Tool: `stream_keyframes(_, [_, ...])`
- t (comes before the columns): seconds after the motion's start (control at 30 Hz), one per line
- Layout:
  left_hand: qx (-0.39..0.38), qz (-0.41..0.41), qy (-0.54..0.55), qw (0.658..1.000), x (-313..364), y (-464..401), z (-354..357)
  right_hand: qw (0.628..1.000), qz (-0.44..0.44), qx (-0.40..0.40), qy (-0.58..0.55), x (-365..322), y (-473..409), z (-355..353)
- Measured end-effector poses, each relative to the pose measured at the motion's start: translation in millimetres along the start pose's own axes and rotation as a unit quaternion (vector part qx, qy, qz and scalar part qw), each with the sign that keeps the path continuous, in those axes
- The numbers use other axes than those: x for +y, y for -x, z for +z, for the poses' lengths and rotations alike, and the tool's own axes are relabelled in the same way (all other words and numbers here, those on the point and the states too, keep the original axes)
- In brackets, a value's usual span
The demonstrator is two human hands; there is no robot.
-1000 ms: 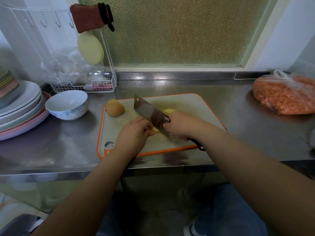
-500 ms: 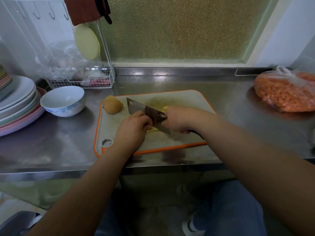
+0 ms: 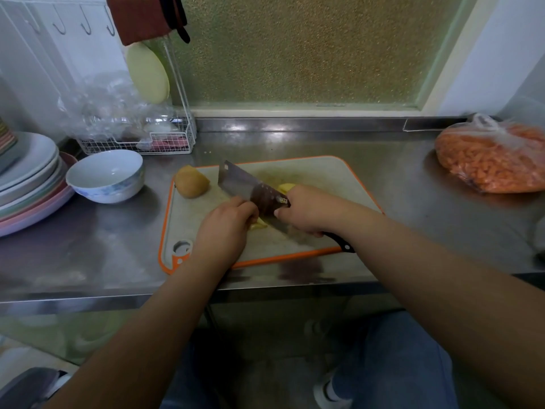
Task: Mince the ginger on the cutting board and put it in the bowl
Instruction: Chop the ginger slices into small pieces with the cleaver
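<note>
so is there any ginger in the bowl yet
No, the white bowl beside the cutting board shows only a bare inside, while the ginger pieces lie on the board.

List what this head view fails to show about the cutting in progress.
- Ginger slices under the left hand: mostly covered by its curled fingers; the count cannot be told.
- Cleaver edge: hidden behind both hands, so contact with the cutting board is unclear.
- Cleaver handle: wrapped by the right hand, only its tip shows.
- Wire basket contents: blurred behind crumpled plastic.
- Plate stack: cut off by the left edge.
</note>
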State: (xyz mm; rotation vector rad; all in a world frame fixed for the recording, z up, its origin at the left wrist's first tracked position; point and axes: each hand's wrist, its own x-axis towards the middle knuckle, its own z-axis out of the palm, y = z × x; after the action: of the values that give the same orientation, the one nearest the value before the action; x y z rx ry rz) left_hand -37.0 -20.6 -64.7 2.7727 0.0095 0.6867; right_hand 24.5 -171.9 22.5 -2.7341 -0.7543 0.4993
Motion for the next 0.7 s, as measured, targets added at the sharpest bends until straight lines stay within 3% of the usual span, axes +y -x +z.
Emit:
stream_keyframes(0.5, [-0.008,0.016,-0.010,1.000,-2.7,0.8,1.1,0.995,0.027,-0.057,0.078,-20.3,-3.0,4.4])
stream_keyframes(0.7, [-0.006,0.016,-0.003,1.000,-0.9,1.1,-0.5,0.999,0.004,-0.003,0.033,-17.3,-7.7,16.1])
